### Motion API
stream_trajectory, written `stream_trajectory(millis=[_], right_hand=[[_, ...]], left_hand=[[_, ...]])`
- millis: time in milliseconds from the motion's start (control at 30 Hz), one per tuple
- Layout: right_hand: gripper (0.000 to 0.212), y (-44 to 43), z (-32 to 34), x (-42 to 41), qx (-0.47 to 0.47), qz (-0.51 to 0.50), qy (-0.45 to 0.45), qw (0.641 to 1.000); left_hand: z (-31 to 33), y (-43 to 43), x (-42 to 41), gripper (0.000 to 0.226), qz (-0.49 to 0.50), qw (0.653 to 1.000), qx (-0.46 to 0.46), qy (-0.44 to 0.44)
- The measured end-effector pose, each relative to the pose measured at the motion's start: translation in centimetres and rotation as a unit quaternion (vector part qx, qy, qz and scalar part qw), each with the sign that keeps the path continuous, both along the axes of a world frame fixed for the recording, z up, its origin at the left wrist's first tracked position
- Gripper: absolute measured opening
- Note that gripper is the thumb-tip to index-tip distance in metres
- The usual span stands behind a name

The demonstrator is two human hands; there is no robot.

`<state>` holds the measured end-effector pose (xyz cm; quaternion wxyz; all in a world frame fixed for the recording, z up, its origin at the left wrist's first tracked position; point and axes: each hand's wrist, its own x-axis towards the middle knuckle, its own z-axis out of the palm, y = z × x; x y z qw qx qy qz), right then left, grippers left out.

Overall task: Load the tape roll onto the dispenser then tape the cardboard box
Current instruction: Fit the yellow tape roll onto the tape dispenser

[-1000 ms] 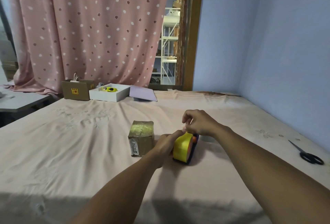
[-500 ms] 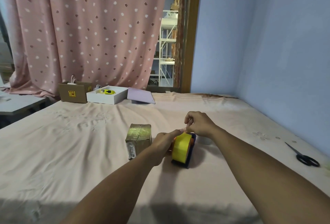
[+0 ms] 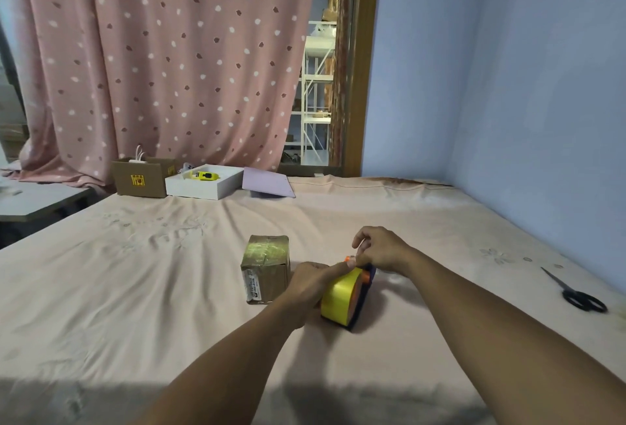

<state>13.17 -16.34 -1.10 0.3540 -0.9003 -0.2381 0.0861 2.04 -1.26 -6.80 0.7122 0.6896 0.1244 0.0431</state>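
Yellow tape roll (image 3: pixel 338 299) sits on its dark dispenser (image 3: pixel 364 292), mid-bed, just right of the small cardboard box (image 3: pixel 267 270). My left hand (image 3: pixel 306 280) grips the roll to steady it; my right hand (image 3: pixel 381 248) pinches near the top, seemingly threading the tape's end.

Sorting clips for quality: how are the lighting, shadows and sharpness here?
Head view: dim, soft indoor light; a dark shadow band crosses the pink bedsheet at the bottom edge; wide-angle bending leans the walls; the left hand and right hand look slightly soft.
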Motion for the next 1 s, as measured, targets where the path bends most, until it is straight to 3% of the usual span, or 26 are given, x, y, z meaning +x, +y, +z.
stream_trajectory(millis=[100,267,433,533,633,767,900,1000], right_hand=[[0.035,0.1,-0.7,0.4,-0.025,-0.015,0.002,1.000],[0.040,0.5,0.0,0.6,-0.119,-0.040,-0.027,0.992],[0.023,1.1,-0.3,0.7,-0.162,-0.042,-0.035,0.985],[0.027,0.9,-0.9,0.8,-0.178,-0.039,-0.032,0.983],[0.024,0.6,-1.2,1.1,-0.172,-0.040,-0.033,0.984],[0.026,0.5,-1.0,1.7,-0.216,-0.044,-0.022,0.975],[0.037,0.2,0.7,2.4,-0.268,-0.008,0.041,0.962],[0.040,0.1,1.0,2.5,-0.276,-0.008,0.027,0.961]], left_hand=[[0.1,-0.2,-0.2,0.052,0.000,1.000,-0.004,0.000],[0.1,-0.4,-0.4,0.047,-0.007,1.000,-0.005,0.004],[0.0,-0.4,-0.4,0.064,-0.028,0.999,-0.016,0.021],[0.0,-0.4,-0.3,0.081,-0.026,0.999,-0.026,0.036],[0.0,-0.3,-0.1,0.075,-0.022,0.998,-0.043,0.046],[0.5,-0.3,0.3,0.088,-0.015,0.997,-0.044,0.061],[0.4,-0.5,0.2,0.093,0.013,0.998,-0.020,0.053],[0.1,-0.8,0.1,0.081,0.017,0.999,-0.004,0.040]])
